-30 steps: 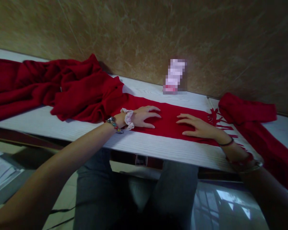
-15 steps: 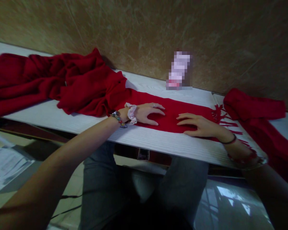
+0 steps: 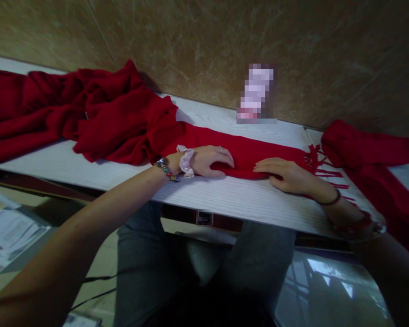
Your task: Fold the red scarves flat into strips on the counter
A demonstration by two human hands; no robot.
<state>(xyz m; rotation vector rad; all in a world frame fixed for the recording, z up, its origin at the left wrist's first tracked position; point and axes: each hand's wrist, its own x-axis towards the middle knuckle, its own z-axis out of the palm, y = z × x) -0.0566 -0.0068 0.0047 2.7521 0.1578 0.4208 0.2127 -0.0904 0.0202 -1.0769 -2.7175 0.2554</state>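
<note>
A long red fringed scarf [image 3: 245, 156] lies lengthwise on the white wood-grain tabletop. My left hand [image 3: 209, 160], wearing a ring, rests palm down on its middle stretch, fingers bent and the thumb apart at the near edge. Closer to the fringe [image 3: 315, 159], my right hand [image 3: 288, 175] lies over the same near edge, its fingers extended and its thumb tucked lower. Red shows in the gap between thumb and fingers of each hand. At the left, a heap of crumpled red cloth [image 3: 116, 113] meets the scarf; where one ends is unclear.
Another folded red cloth [image 3: 368, 145] lies at the right end of the white table [image 3: 204, 193]. A blurred-out pinkish item [image 3: 257, 93] leans against the brown marbled wall [image 3: 197, 41]. Below left is a grey bin [image 3: 23, 245] holding papers or wrappers.
The fingers of both hands have drawn in from a wider spread. Between the hands, the scarf's near edge has shifted away from me. The view has moved slightly.
</note>
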